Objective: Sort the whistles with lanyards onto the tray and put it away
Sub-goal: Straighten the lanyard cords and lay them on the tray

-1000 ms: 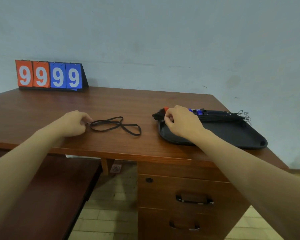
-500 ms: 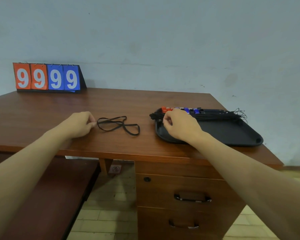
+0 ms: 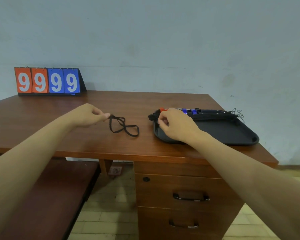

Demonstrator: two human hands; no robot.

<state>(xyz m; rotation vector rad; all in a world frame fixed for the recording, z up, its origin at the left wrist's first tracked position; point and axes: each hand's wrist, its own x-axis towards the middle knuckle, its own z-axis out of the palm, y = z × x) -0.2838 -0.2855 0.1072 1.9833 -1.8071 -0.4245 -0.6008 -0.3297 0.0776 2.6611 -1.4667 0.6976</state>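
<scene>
Pinching lanyard [image 3: 124,125]; hands [image 3: 87,115] closed.

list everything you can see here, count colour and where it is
desk: 1, reddish-brown wood, fills the middle
drawers: 2 showing, brown with dark handles, under the desk's right side
scoreboard: 1, two orange and two blue cards all reading 9, back left of the desk
loose lanyard: 1, black, looped on the desk centre, one end lifted
tray: 1, black, right side of the desk
whistles: a row, orange and blue ones showing, exact count unclear, along the tray's far edge
bench: 1, dark brown, lower left
left hand: grip pinching the lanyard's end
right hand: over the tray's left end, fingers curled
</scene>
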